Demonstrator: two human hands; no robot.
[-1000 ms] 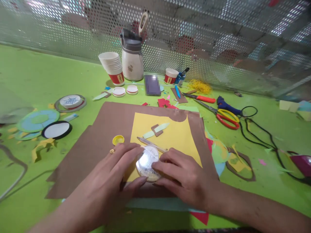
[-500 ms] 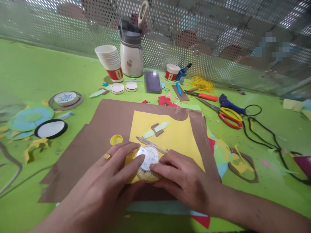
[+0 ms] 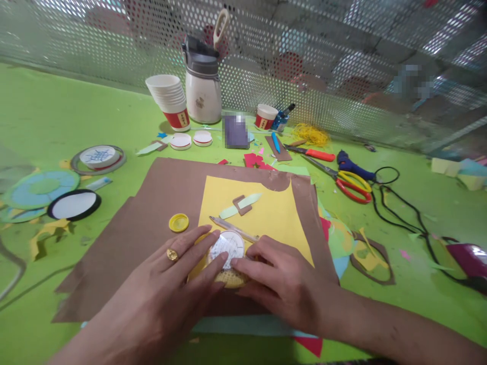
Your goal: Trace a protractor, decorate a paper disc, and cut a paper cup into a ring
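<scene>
Between my two hands is a small round piece with a white, marked disc [image 3: 233, 242] on top and a yellow, textured side [image 3: 230, 279]. My left hand [image 3: 167, 279] curls around its left side, thumb on the disc; a gold ring is on one finger. My right hand [image 3: 285, 279] grips the right side, fingertips at the disc's edge. The underside is hidden. Just beyond lies a pen [image 3: 234, 227] on yellow paper [image 3: 274, 213]. Farther up that sheet, a pale green strip [image 3: 249, 201] passes through a brown paper frame [image 3: 239, 205]. A yellow round cap [image 3: 178, 222] lies near my left fingers.
Brown sheets [image 3: 125, 243] lie beneath the work. At the back stand stacked paper cups [image 3: 177, 119], a white jug [image 3: 203, 96] and a single cup [image 3: 265, 121]. To the right are scissors [image 3: 353, 190], a blue-handled tool [image 3: 353, 167] and black cord [image 3: 414, 218].
The view has shifted slightly, moving the table items a little left. My left thumb has slid lower on the disc, showing more of it. Both hands still hold the round piece.
</scene>
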